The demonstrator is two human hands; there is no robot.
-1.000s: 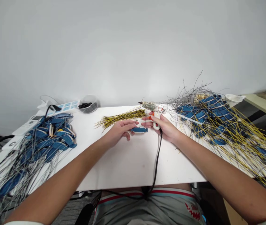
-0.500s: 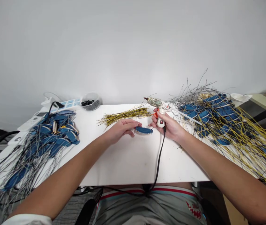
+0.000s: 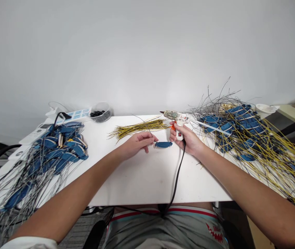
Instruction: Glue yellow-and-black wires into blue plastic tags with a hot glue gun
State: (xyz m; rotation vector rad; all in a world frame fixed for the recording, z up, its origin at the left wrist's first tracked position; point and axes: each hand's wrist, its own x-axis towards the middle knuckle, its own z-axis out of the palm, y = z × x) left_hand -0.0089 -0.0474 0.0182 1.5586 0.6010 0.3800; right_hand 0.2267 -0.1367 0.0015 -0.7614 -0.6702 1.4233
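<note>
Nearest, a black cord (image 3: 178, 173) is draped over the front edge of the white table (image 3: 137, 186). Farther in, a small blue piece (image 3: 163, 144) is held between the two hands. It is pinched at its left end, apparently by a thin dark wire (image 3: 150, 132), by the left hand (image 3: 137, 143), with thumb and fingers brought narrow. A glue gun (image 3: 180, 118) is gripped by its handle in the right hand (image 3: 190, 140); whether the blue piece is also touched by those fingers cannot be told.

The piece is judged to be light, its body probably cloth-soft, its wire springy and easily bent; it is best taken by the ends. The gun is likely heavier and rigid, and should be held well away from the dark nozzle (image 3: 162, 112).

Beyond, a bundle of yellow and black wires (image 3: 142, 128) is laid flat. Farther off at the left, small black bits (image 3: 97, 113) are held in a clear round tub (image 3: 108, 116); at the far right a white bowl (image 3: 265, 109) is seen, its contents hidden.
</note>
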